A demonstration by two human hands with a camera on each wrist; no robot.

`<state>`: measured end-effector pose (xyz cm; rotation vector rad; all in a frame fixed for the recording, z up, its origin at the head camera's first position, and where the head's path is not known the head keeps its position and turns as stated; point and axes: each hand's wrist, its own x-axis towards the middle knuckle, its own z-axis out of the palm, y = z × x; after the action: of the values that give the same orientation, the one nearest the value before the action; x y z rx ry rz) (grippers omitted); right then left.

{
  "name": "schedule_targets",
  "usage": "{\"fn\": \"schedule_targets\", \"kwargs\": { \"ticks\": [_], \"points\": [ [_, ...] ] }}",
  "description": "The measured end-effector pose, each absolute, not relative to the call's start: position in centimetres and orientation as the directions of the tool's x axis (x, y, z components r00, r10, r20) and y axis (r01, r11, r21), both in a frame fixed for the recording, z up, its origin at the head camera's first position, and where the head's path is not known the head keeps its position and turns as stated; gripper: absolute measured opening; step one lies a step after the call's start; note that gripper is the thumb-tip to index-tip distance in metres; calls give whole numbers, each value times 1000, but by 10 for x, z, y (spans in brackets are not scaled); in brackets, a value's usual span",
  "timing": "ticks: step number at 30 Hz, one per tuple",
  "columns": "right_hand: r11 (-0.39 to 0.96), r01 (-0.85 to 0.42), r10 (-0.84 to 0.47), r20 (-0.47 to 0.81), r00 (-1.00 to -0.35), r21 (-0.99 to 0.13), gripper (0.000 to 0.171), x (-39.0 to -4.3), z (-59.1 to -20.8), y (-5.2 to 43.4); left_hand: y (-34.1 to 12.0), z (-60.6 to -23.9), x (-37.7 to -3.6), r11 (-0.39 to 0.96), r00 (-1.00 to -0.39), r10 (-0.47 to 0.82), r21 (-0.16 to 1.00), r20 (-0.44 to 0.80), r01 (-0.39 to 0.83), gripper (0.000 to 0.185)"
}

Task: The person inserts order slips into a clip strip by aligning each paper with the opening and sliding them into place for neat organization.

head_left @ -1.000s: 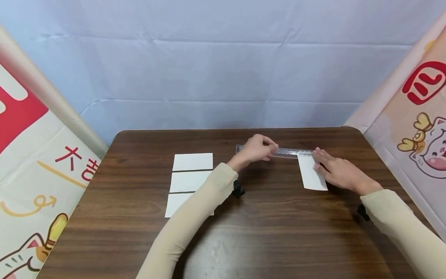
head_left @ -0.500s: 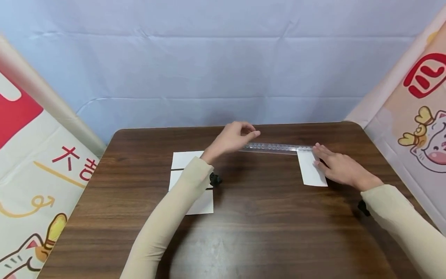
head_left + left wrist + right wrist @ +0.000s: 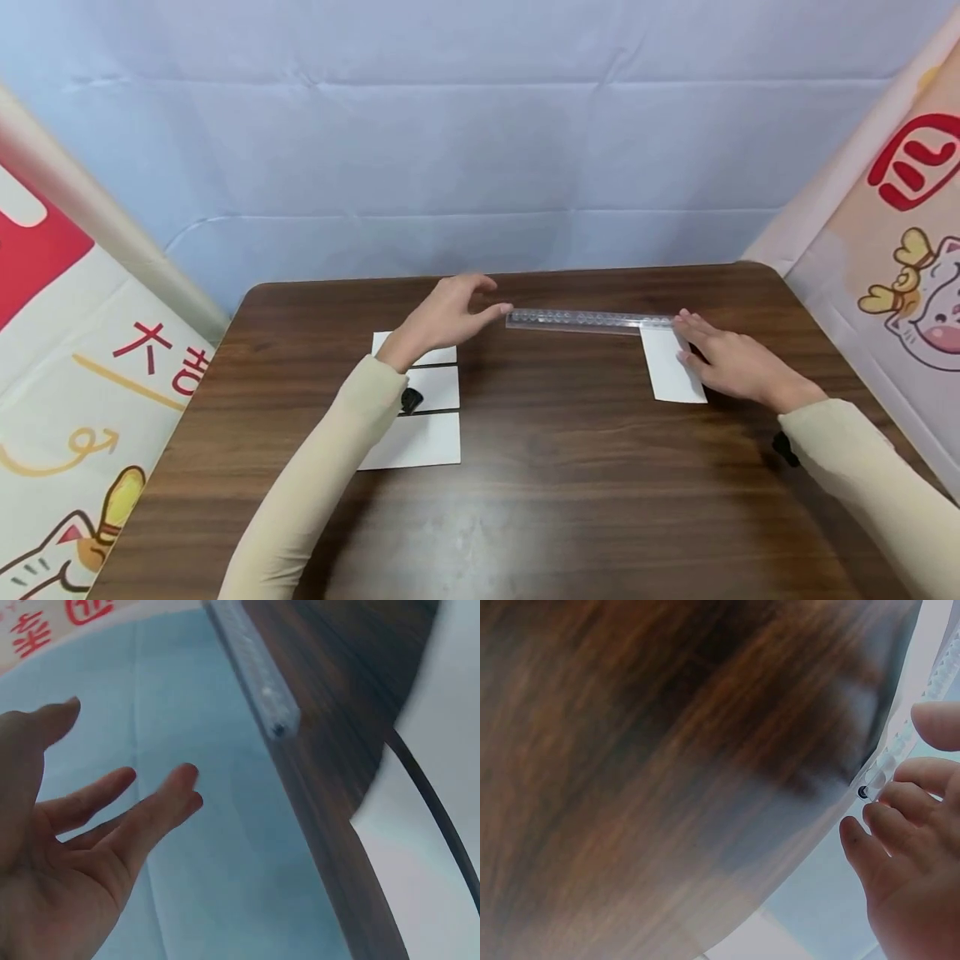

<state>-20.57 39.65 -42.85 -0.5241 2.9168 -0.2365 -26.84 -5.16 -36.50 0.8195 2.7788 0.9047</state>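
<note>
**Two hands by a clear ruler on a brown table**

The left hand (image 3: pixel 442 318) hangs just above the table with its fingers loose and spread. It holds nothing. In the left wrist view the palm (image 3: pixel 52 862) is open and the fingers are nearly straight. The tips of the fingers are just beside the left end of the clear plastic ruler (image 3: pixel 588 321), but it is hard to tell if they touch it.

The ruler lies flat near the far side of the table, running from left to right. Its right end lies at the top edge of a small white paper (image 3: pixel 670 367).

The right hand (image 3: pixel 731 365) lies flat on that paper with straight fingers. It presses the paper down and grips nothing. The fingertips (image 3: pixel 885 806) are right by the end of the ruler (image 3: pixel 881 776) in the right wrist view.

Under the left wrist lie three more white paper pieces (image 3: pixel 420 417). They sit one behind the other in a neat row, with thin dark gaps between them. The arm hides part of them. They are well apart from the paper under the right hand.

Both arms wear light tan sleeves (image 3: pixel 315 492). The dark wooden table (image 3: pixel 570 492) has rounded corners. Behind it hangs a pale blue cloth (image 3: pixel 480 150). On each side stands a banner with a cartoon cat (image 3: pixel 926 308) and red letters.
</note>
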Motion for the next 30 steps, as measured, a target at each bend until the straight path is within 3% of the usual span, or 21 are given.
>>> {"fn": "schedule_targets", "kwargs": {
  "ticks": [6, 24, 30],
  "points": [
    [925, -330, -358, -141, -923, -188, 69, -203, -431, 397, -76, -377, -263, 766, -857, 512, 424, 53, 483, 74],
    [920, -354, -374, -105, -922, -165, 70, -205, -432, 397, -131, -413, -261, 810, -850, 526, 309, -12, 498, 79],
    [922, -353, -371, -102, -923, -162, 69, -206, -431, 397, -138, -425, -264, 846, -863, 505, 207, -13, 491, 84]
  ]
}}
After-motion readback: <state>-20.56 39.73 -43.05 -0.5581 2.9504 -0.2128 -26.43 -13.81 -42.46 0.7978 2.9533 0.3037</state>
